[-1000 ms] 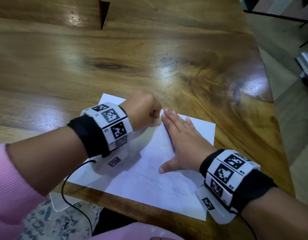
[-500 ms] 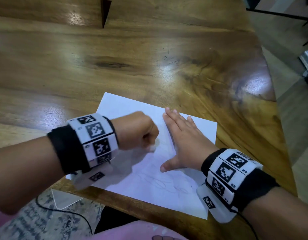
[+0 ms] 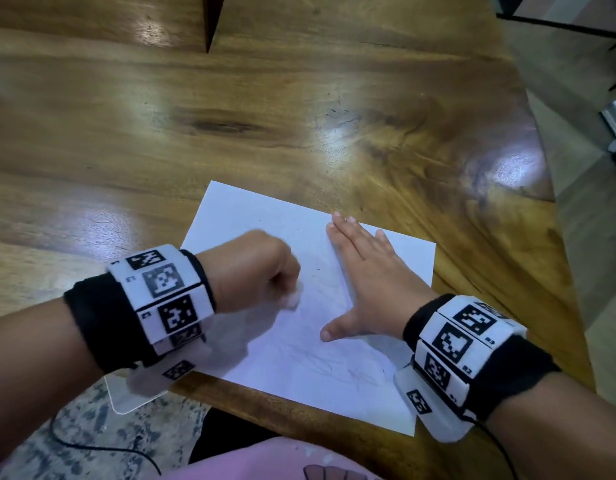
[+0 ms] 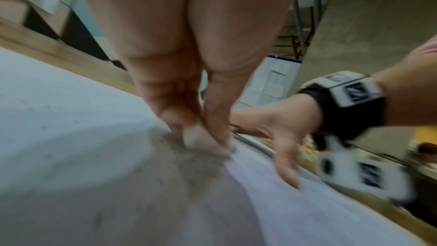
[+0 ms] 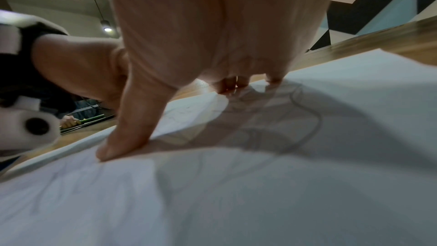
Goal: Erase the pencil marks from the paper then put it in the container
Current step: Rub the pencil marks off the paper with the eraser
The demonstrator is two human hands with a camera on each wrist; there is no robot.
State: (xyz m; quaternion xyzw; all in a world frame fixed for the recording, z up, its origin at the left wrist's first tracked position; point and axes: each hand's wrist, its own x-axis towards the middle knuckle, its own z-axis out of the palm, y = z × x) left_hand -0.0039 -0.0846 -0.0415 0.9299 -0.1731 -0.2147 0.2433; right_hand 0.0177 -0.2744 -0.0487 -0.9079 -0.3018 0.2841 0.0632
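Observation:
A white sheet of paper [image 3: 251, 216] with faint pencil lines lies on the wooden table [image 3: 230, 116] near its front edge. My left hand [image 3: 258, 271] is curled in a fist and pinches a small white eraser [image 3: 294, 299] whose tip rests on the paper; in the left wrist view the eraser [image 4: 198, 137] sits between thumb and fingers, blurred by motion. My right hand [image 3: 362, 271] lies flat on the paper, fingers straight and thumb spread, holding the paper [image 5: 236, 194] down. Pencil curves [image 5: 307, 115] show beside the fingers. No container shows.
The table's right edge [image 3: 556, 237] drops to a grey floor. A clear flat plastic piece [image 3: 126, 400] shows below the front edge at left, with a black cable [image 3: 92, 445] over speckled floor. A dark wedge-shaped gap [image 3: 211, 19] marks the far tabletop.
My left hand with the eraser has slid back toward me and to the left across the paper. The right hand has stayed flat in place.

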